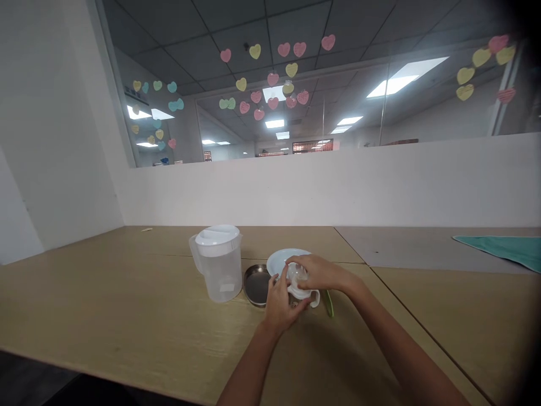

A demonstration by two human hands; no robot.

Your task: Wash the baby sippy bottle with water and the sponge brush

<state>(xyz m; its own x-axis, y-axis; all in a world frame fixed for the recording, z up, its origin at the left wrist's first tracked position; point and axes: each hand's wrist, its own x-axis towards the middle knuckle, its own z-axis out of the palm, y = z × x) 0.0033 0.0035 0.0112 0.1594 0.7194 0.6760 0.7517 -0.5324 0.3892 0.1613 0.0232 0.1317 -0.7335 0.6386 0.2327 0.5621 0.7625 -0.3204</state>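
Observation:
Above the table, both my hands are closed around a small white cup [301, 292] with a curved side handle and a clear, rounded top; its exact kind is hard to make out. My left hand [281, 305] holds it from the left and below, thumb under the white rim. From the right, my right hand [316, 272] grips the clear top with its fingers. Behind them lies a pale blue-white plate [281, 257], partly covered by my hands. A dark round metal pan [256, 286] rests just left of my left hand. Beneath my right wrist a green strip-like handle [329, 304] shows.
A translucent pitcher [222, 270] with a white lid stands left of the pan. On the right, a teal cloth [505, 251] lies over the grey part of the table. A white wall [236, 194] with a window above it closes the far side.

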